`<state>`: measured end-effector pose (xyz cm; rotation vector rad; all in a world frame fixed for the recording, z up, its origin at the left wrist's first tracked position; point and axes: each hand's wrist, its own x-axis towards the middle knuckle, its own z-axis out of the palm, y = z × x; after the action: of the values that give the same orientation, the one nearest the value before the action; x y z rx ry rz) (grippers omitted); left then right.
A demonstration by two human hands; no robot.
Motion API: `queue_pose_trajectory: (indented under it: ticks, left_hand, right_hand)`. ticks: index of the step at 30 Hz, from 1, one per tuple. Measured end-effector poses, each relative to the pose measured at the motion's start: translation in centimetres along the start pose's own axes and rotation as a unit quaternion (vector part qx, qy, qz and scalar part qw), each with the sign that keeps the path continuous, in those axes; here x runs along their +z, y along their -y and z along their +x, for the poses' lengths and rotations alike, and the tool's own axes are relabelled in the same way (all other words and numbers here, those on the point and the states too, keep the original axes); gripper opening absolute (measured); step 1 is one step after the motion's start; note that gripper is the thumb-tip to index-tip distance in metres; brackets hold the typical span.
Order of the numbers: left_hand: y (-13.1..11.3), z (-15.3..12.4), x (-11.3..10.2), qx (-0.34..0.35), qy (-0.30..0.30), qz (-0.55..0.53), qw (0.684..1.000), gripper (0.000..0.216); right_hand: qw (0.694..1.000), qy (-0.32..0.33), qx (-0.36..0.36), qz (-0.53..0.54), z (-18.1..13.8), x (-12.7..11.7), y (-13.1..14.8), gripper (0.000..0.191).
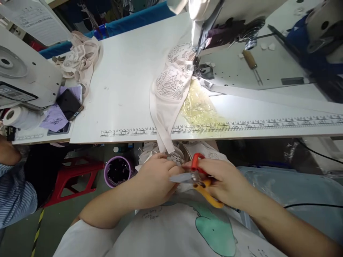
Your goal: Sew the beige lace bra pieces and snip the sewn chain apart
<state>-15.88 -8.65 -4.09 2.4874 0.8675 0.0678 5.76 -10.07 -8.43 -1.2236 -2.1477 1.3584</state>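
My right hand (227,180) is closed round scissors (201,182) with one red and one yellow handle. Their blades point left and overlap the edge of my left hand (159,178) in this view. The fingers of my left hand curl over pale lace fabric (184,187) in my lap; its fingertips are mostly hidden. Just beyond both hands, a pale pink lace bra (171,84) lies on the sewing table, its far edge under the sewing machine's needle area (197,62). One strap end hangs over the table's front edge.
A ruler strip (246,125) runs along the table (128,82) edge. Yellowish plastic film (200,107) and white elastic tape (254,93) lie by the machine. More bras (83,57), a phone (69,104) and a thread spool (21,117) are left. Below stand a purple bin (107,180) and red stool (72,182); a co-worker's arm (8,153) shows.
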Motion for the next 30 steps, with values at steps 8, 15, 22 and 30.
queue_pose_trajectory:
  ticks: [8,15,22,30]
  left_hand:
    - [1.9,-3.0,-0.8,-0.044,0.035,0.031,0.998,0.018]
    - [3.0,-4.5,-3.1,-0.083,-0.098,-0.127,0.984,0.016]
    - [0.5,-0.9,-0.5,-0.098,-0.285,-0.284,0.91,0.016]
    - [-1.7,3.5,2.2,-0.01,-0.246,-0.251,0.936,0.048]
  right_hand:
    - [0.998,-0.047,-0.046,0.022,0.9,-0.3,1.3,0.024]
    - [0.995,-0.027,0.032,0.085,0.5,-0.1,0.8,0.026]
    - [0.992,0.019,0.094,0.084,-1.6,-0.2,-1.2,0.021]
    - [0.953,-0.134,0.043,0.267,-2.4,-1.8,-2.7,0.025]
